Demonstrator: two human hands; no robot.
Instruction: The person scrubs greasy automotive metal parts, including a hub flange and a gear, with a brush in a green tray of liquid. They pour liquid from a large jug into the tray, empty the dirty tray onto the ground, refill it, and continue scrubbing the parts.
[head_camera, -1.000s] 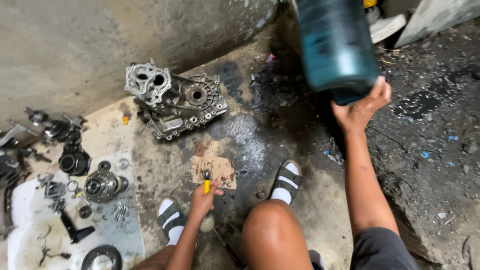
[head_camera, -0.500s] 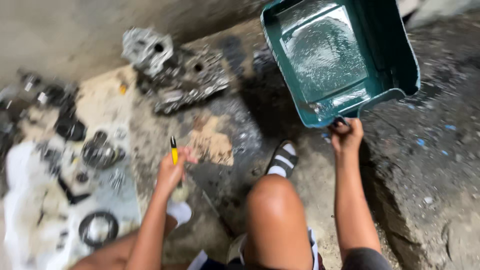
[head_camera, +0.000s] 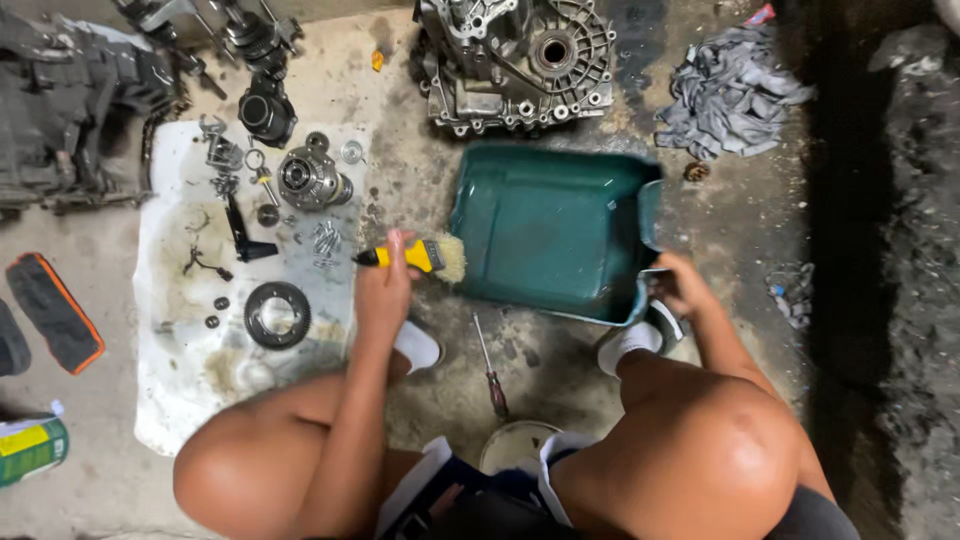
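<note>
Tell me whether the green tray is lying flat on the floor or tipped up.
Flat: the green tray rests open side up on the floor, the right hand gripping its near corner.

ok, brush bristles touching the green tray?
Cannot tell. In the head view the bristles of the yellow brush in the left hand reach the green tray at its left rim, but any contact or gap is unclear.

- The tray (head_camera: 545, 235) looks like teal plastic, smooth and wet-glossy.
- The brush (head_camera: 420, 256) has a glossy yellow handle and pale, soft bristles.
- The gearbox casing (head_camera: 520, 60) is dull grey cast metal, rough and greasy.
- The gear ring (head_camera: 276, 314) is dark, matt metal.
- The sheet (head_camera: 190, 330) is white, stained and grimy.
- The rags (head_camera: 730, 90) are grey crumpled cloth.
- The floor (head_camera: 720, 230) is rough, oil-stained concrete.
- The screwdriver (head_camera: 490, 368) has a thin metal shaft.
</note>
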